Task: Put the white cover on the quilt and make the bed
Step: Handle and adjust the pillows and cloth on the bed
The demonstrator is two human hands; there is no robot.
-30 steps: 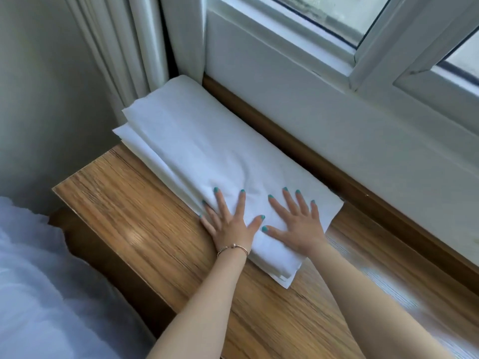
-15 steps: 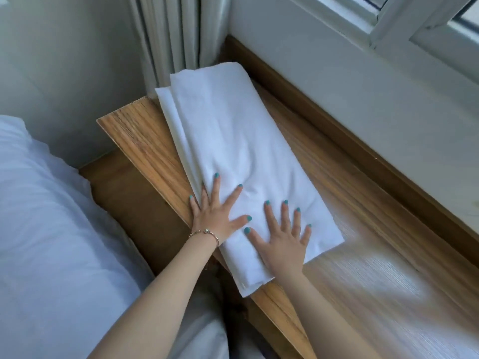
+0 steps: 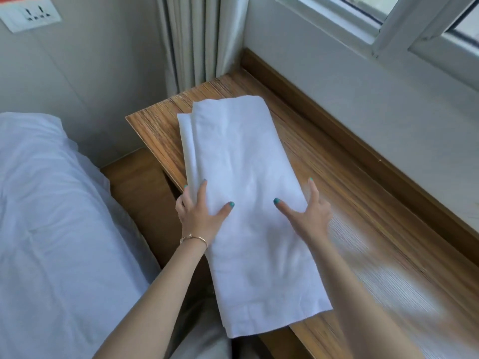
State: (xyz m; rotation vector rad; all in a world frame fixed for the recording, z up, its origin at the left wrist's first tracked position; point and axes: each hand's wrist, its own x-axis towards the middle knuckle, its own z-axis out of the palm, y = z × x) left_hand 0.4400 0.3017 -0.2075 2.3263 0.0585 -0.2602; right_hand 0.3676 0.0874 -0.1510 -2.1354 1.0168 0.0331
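White cover (image 3: 248, 203), folded long, overhangs the wooden ledge (image 3: 363, 229), both hands' fingers clamped on its sides.

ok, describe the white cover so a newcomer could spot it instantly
Find the wooden ledge under the window, right of the bed. The white cover lies folded on it as a long rectangle, its near end overhanging the edge. Only cloth there, gripped at its sides by left hand and right hand.
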